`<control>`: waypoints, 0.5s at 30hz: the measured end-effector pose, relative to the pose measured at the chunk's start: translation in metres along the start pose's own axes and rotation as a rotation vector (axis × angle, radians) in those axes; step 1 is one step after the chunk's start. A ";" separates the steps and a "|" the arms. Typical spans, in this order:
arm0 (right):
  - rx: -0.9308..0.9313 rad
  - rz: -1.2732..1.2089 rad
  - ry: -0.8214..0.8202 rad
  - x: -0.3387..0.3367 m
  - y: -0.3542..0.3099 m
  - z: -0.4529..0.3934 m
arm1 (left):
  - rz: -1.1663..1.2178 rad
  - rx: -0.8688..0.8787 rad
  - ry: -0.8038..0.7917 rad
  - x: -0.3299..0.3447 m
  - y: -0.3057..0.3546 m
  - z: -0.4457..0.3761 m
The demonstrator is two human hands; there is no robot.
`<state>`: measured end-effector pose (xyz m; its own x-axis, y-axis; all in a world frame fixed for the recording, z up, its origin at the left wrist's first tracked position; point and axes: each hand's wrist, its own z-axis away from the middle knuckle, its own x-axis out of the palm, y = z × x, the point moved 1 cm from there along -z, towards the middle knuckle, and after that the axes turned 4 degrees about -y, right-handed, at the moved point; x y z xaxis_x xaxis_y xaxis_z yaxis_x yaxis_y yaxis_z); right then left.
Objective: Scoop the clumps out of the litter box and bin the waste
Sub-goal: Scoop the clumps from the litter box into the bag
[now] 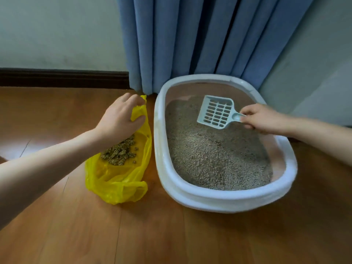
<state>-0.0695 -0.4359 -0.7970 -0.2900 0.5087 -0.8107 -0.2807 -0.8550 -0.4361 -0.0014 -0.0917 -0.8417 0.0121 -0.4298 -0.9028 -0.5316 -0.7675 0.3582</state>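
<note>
Right hand point(263, 119) pinching the slotted scoop point(217, 112) by its handle over the litter box point(224, 199), left hand point(119, 119) gripping the yellow bag's point(116, 187) top edge, clumps point(120, 152) sitting inside it (bag's lying just beside the box on the wood floor point(171, 237)).

Soft, even, rather dim light fills the view, with a pale glare patch on the wooden floor point(17, 147) left of the yellow bag point(118, 183), only faint shadows beside the bag, slight overall softness, and wide-angle bending of the edges far from it.
</note>
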 end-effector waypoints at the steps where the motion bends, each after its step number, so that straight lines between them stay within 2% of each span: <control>1: -0.043 0.122 0.048 0.000 0.007 0.000 | 0.007 0.029 -0.017 0.003 0.008 -0.001; 4: -0.199 0.427 0.120 0.012 0.013 0.003 | 0.022 0.122 -0.085 0.013 0.027 -0.003; 9: -0.466 0.797 0.217 0.032 0.000 -0.005 | -0.021 0.252 -0.182 0.024 0.043 -0.001; 13: -0.827 0.767 0.174 0.041 0.008 -0.004 | -0.057 0.304 -0.229 0.028 0.043 0.002; 15: -0.911 0.737 0.097 0.036 0.022 -0.001 | -0.057 0.307 -0.231 0.029 0.042 0.003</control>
<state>-0.0850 -0.4361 -0.8360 -0.0270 -0.1151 -0.9930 0.6951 -0.7160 0.0640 -0.0262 -0.1350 -0.8533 -0.1232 -0.2456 -0.9615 -0.7651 -0.5936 0.2496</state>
